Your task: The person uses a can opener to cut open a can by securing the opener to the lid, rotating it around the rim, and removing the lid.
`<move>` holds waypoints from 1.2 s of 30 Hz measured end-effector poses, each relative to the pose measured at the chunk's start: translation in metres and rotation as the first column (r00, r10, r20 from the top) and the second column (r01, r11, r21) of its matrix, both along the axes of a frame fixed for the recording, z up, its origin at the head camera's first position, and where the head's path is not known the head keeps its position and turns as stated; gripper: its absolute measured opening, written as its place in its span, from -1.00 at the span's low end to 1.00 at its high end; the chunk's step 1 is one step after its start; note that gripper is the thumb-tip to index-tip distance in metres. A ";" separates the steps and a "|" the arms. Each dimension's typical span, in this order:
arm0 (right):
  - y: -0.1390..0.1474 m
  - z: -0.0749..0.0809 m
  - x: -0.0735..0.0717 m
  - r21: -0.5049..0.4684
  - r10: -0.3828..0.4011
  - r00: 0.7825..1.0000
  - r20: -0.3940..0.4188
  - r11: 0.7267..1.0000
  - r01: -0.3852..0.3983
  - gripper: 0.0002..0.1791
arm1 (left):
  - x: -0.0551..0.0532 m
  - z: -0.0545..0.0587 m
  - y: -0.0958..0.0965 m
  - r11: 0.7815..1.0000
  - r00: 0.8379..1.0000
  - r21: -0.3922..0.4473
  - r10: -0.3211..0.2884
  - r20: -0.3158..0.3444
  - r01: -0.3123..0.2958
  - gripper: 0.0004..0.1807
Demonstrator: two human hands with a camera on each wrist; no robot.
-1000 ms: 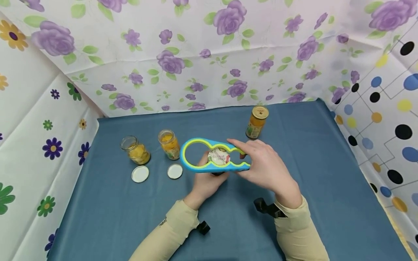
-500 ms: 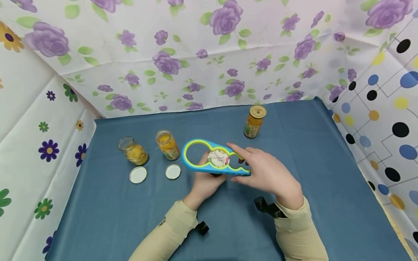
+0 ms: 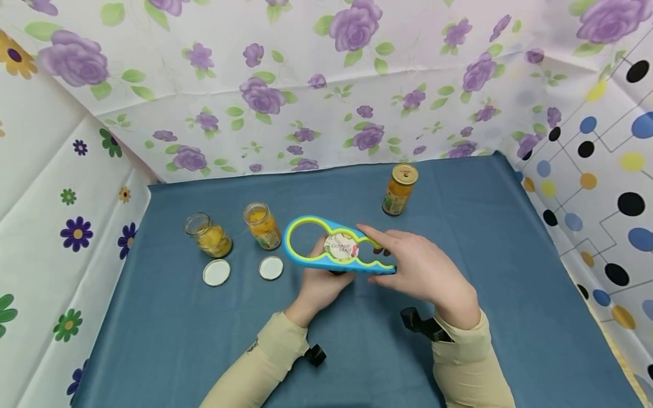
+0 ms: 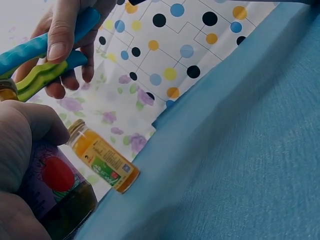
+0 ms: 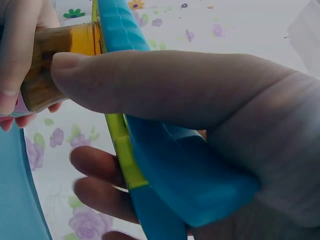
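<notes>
In the head view my left hand point(image 3: 322, 292) grips a jar from below, its printed lid point(image 3: 341, 247) facing up. The left wrist view shows that jar's label point(image 4: 56, 175) with a red fruit on it. A blue and lime-green jar opener point(image 3: 315, 263) lies around the lid, the lid sitting in its middle opening. My right hand point(image 3: 428, 275) holds the opener's handle end, thumb on the near side and fingers on the far side. The right wrist view shows the thumb lying across the blue handle point(image 5: 195, 170), close to the jar's glass point(image 5: 45, 65).
On the blue cloth point(image 3: 367, 351), two uncapped jars, a left one point(image 3: 215, 241) and a right one point(image 3: 265, 231), hold yellow pieces. Their loose lids, one larger point(image 3: 216, 272) and one smaller point(image 3: 271, 268), lie in front. A capped jar point(image 3: 398, 192) stands at the back right. Patterned sheets surround the table.
The opener has turned slightly, its handle end dipping toward me. My right hand has shifted a little along with it, while my left hand keeps its grip on the jar.
</notes>
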State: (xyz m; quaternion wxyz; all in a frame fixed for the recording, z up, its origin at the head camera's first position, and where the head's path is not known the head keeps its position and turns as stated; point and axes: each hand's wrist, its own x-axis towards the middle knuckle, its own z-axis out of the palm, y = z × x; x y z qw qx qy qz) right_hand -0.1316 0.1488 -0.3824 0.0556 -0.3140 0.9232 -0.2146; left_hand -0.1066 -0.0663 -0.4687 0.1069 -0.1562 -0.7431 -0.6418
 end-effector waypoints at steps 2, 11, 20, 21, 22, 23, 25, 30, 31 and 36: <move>0.000 -0.001 -0.001 -0.003 0.009 1.000 -0.015 1.000 -0.009 0.06 | -0.001 0.000 -0.001 1.000 1.000 -0.002 0.000 0.001 0.000 -0.40; 0.002 0.001 -0.002 0.004 0.032 0.999 -0.040 0.999 -0.032 0.06 | -0.002 0.000 -0.003 1.000 1.000 -0.018 -0.014 -0.002 0.014 -0.35; 0.003 0.000 -0.003 0.018 0.042 0.999 -0.020 0.999 -0.041 0.06 | -0.002 0.000 -0.005 0.999 0.999 0.001 -0.048 -0.018 0.048 -0.36; 0.003 0.000 -0.003 0.019 0.043 0.999 -0.019 0.999 -0.042 0.06 | -0.002 0.000 -0.005 0.999 0.999 -0.002 -0.049 -0.011 0.049 -0.37; 0.004 0.000 -0.003 0.021 0.043 0.999 -0.016 0.999 -0.043 0.06 | -0.002 0.000 -0.004 0.999 0.999 -0.001 -0.053 -0.003 0.053 -0.36; 0.004 0.000 -0.003 0.022 0.045 0.999 -0.014 0.999 -0.044 0.06 | -0.001 0.000 -0.004 0.999 0.999 -0.004 -0.054 0.005 0.054 -0.36; 0.005 0.000 -0.004 0.028 0.046 0.999 -0.007 0.999 -0.046 0.06 | 0.000 0.000 -0.003 0.998 0.998 -0.005 -0.058 0.027 0.058 -0.36; 0.006 0.000 -0.005 0.033 0.048 0.999 0.008 0.998 -0.048 0.06 | 0.000 -0.002 -0.003 0.997 0.994 0.021 -0.077 0.075 0.076 -0.34; 0.006 0.000 -0.005 0.034 0.049 0.999 0.009 0.998 -0.049 0.06 | -0.001 -0.003 -0.003 0.997 0.994 0.025 -0.081 0.080 0.079 -0.34; 0.007 0.001 -0.005 0.039 0.049 0.999 0.008 0.998 -0.050 0.06 | -0.001 -0.004 -0.003 0.995 0.992 0.040 -0.090 0.086 0.087 -0.34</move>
